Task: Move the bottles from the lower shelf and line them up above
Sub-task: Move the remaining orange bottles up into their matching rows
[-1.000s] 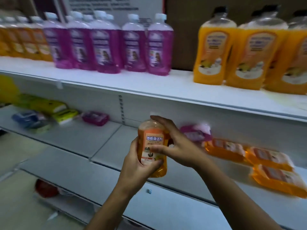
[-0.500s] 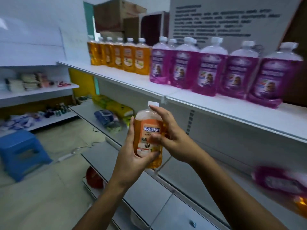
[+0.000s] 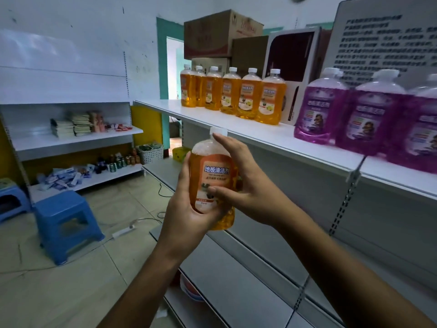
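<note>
Orange bottle up, headed for the top shelf!
Left hand and right hand both clasp the bottle, label forward, below the shelf's front edge.

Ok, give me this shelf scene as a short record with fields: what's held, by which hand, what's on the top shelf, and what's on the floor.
held item: orange bottle, white cap, upright, in front of the top shelf edge
left hand: grips the bottle's lower body
right hand: holds its right side, a finger by the cap
top shelf: row of orange bottles, then purple bottles to the right
behind the row: cardboard boxes
floor: blue stool
task state: held bottle not yet on the shelf
</note>
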Available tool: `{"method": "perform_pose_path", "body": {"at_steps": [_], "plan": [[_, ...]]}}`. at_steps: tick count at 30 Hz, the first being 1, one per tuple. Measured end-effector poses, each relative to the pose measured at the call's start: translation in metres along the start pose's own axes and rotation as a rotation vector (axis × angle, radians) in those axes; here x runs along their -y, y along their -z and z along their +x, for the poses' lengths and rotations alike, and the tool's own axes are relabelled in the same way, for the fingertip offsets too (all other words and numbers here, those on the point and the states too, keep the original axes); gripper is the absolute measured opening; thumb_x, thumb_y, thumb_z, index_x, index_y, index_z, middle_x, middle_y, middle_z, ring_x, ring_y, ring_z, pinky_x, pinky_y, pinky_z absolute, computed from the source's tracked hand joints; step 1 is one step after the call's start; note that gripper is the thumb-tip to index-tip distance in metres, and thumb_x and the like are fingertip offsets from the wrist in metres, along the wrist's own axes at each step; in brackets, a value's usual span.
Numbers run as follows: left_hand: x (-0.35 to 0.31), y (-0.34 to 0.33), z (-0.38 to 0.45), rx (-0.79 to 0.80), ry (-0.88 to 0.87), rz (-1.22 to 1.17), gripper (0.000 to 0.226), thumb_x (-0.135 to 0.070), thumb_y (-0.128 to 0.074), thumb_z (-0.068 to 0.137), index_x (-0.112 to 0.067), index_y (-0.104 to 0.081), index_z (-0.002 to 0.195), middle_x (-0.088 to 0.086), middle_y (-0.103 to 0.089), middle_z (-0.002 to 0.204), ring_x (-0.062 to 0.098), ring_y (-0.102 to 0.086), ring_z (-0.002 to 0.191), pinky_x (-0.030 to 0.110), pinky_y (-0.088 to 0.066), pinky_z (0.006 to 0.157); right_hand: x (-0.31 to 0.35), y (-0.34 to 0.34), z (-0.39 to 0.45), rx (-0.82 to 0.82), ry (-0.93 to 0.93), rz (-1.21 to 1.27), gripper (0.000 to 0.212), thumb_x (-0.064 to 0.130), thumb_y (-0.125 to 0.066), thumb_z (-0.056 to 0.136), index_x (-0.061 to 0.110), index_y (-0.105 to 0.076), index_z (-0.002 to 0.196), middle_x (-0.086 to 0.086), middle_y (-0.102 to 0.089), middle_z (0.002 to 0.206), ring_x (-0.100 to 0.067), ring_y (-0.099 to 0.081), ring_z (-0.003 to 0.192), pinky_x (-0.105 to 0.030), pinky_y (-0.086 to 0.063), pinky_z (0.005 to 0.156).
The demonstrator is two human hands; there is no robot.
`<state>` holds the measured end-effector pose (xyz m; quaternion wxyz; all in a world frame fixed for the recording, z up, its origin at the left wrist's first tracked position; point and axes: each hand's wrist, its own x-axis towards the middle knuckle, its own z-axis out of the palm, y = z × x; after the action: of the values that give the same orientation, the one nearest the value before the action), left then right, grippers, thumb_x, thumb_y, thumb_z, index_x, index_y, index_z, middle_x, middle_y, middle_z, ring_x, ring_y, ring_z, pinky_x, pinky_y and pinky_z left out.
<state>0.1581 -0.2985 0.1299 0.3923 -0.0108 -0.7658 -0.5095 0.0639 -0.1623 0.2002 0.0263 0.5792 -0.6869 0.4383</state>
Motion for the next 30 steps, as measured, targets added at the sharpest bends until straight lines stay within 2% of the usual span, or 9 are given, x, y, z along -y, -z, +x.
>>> {"method": "perform_pose_path", "body": {"at_steps": [3,8,11,15,17,20,24,27,30], "plan": [[0.015,0.022,0.029,0.029,-0.013,-0.027,0.107,-0.052,-0.079,0.072,-0.052,-0.006,0.151,-0.023,-0.048,0.136,-0.003,-0.056,0.118,0.032,-0.056,0.092,-0.007,-0.007,0.033,-0.039,0.032,-0.030,0.082,0.024,-0.074,0.089,0.034,-0.024,0.154,0.004,-0.025,0.154,-0.010,-0.037,0.137,-0.029,-0.053,0.101],[0.052,0.060,0.078,0.014,-0.013,-0.089,0.097,-0.061,-0.072,0.072,-0.062,-0.009,0.146,-0.034,-0.051,0.126,-0.008,-0.057,0.114,0.012,-0.054,0.078,-0.029,-0.029,0.096,-0.103,0.096,-0.076,0.078,0.019,-0.076,0.087,0.031,-0.032,0.150,0.000,-0.032,0.152,-0.010,-0.039,0.136,-0.023,-0.052,0.100],[0.080,0.086,0.115,0.026,-0.055,-0.083,0.095,-0.058,-0.070,0.075,-0.063,-0.005,0.145,-0.040,-0.047,0.127,-0.010,-0.057,0.113,0.007,-0.051,0.075,-0.044,-0.044,0.142,-0.140,0.131,-0.071,0.078,0.013,-0.075,0.087,0.031,-0.033,0.149,0.001,-0.031,0.154,-0.009,-0.036,0.139,-0.026,-0.052,0.101],[0.113,0.115,0.169,0.130,-0.121,0.038,0.109,-0.061,-0.070,0.077,-0.056,0.014,0.147,-0.027,-0.043,0.141,-0.008,-0.057,0.116,0.007,-0.048,0.085,-0.074,-0.060,0.201,-0.192,0.180,-0.125,0.084,0.011,-0.077,0.085,0.040,-0.032,0.149,0.008,-0.026,0.157,0.003,-0.032,0.140,-0.018,-0.051,0.098],[0.129,0.129,0.205,0.152,-0.151,0.109,0.115,-0.064,-0.071,0.074,-0.059,0.020,0.143,-0.030,-0.040,0.141,-0.011,-0.055,0.117,0.006,-0.046,0.089,-0.089,-0.064,0.230,-0.251,0.215,-0.148,0.089,0.010,-0.079,0.083,0.047,-0.031,0.148,0.010,-0.024,0.158,0.008,-0.028,0.140,-0.013,-0.050,0.096],[0.150,0.145,0.257,0.210,-0.163,0.128,0.114,-0.055,-0.073,0.076,-0.059,0.019,0.143,-0.030,-0.036,0.139,-0.013,-0.051,0.119,0.004,-0.045,0.088,-0.110,-0.069,0.274,-0.312,0.230,-0.192,0.090,0.006,-0.079,0.082,0.038,-0.032,0.151,0.003,-0.026,0.158,-0.008,-0.030,0.145,-0.029,-0.056,0.096],[0.170,0.156,0.323,0.252,-0.214,0.136,0.113,-0.047,-0.074,0.079,-0.059,0.018,0.144,-0.020,-0.040,0.144,-0.005,-0.054,0.121,0.018,-0.052,0.093,-0.131,-0.066,0.330,-0.377,0.162,-0.171,0.083,0.007,-0.077,0.086,0.023,-0.031,0.154,-0.002,-0.027,0.158,-0.018,-0.030,0.147,-0.039,-0.055,0.099],[0.187,0.156,0.362,0.306,-0.228,0.098,0.114,-0.042,-0.075,0.080,-0.051,0.016,0.148,-0.027,-0.039,0.141,-0.005,-0.053,0.123,0.020,-0.051,0.096,-0.145,-0.066,0.358,-0.453,0.113,-0.264,0.081,0.013,-0.077,0.086,0.025,-0.032,0.153,-0.003,-0.029,0.157,-0.014,-0.028,0.147,-0.027,-0.047,0.107],[0.204,0.151,0.397,0.389,-0.238,0.039,0.115,-0.039,-0.076,0.081,-0.041,0.014,0.153,-0.024,-0.041,0.143,-0.004,-0.054,0.122,0.022,-0.051,0.097,-0.157,-0.063,0.376,-0.507,0.051,-0.315,0.079,0.009,-0.076,0.086,0.025,-0.035,0.151,-0.002,-0.032,0.151,-0.011,-0.033,0.141,-0.009,-0.045,0.098]]}}
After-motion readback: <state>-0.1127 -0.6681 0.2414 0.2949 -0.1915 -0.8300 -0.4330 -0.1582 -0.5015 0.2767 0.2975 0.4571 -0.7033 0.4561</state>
